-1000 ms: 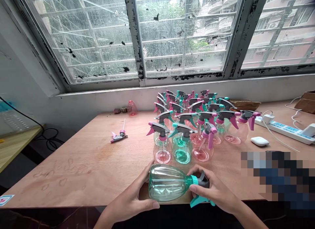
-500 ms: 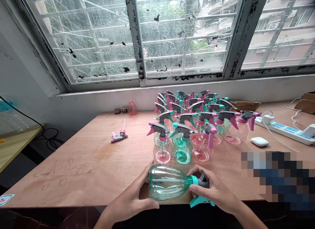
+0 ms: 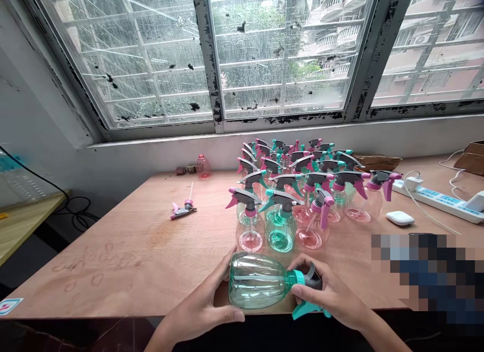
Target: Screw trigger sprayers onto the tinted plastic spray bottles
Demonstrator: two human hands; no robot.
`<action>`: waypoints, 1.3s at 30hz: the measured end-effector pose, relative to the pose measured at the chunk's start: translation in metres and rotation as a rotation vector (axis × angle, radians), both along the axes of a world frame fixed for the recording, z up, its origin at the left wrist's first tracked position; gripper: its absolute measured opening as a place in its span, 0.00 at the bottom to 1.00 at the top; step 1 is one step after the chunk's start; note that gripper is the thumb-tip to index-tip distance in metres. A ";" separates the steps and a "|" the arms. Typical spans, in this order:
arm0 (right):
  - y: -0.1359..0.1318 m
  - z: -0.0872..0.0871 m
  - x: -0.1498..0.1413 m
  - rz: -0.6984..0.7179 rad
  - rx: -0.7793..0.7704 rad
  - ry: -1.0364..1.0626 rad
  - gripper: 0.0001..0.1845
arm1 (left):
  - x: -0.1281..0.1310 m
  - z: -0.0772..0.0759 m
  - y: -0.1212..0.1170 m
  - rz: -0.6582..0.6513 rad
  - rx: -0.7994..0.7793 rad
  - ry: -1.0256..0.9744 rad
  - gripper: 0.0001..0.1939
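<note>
A clear green spray bottle (image 3: 257,281) lies sideways above the table's front edge, its base to the left and its teal collar to the right. Around the collar and grey head, the thumb and fingers of my right hand (image 3: 321,286) are closed; the teal trigger (image 3: 308,309) points down below them. My left hand (image 3: 209,296) cups the base, with its thumb in front and low and the other fingers partly hidden behind the bottle. Just beyond stand several upright spray bottles, a green one (image 3: 280,236) and pink ones (image 3: 250,236) nearest.
A loose pink-and-grey spray head (image 3: 184,210) lies on the table (image 3: 132,241) at left. A pink bottle without a head (image 3: 203,166) stands by the wall. To the right are a power strip (image 3: 438,200), a white case (image 3: 400,218), cables and a blurred-out patch.
</note>
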State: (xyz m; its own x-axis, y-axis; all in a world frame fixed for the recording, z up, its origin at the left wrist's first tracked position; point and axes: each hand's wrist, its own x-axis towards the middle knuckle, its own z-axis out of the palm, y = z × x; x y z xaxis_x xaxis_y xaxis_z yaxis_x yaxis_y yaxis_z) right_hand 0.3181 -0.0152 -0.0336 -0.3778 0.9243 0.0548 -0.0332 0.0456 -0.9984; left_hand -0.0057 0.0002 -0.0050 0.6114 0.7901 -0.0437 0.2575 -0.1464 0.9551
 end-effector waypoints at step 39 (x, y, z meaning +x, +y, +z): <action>0.000 0.000 0.000 -0.007 0.000 -0.002 0.21 | 0.002 0.002 -0.002 -0.023 0.045 -0.038 0.53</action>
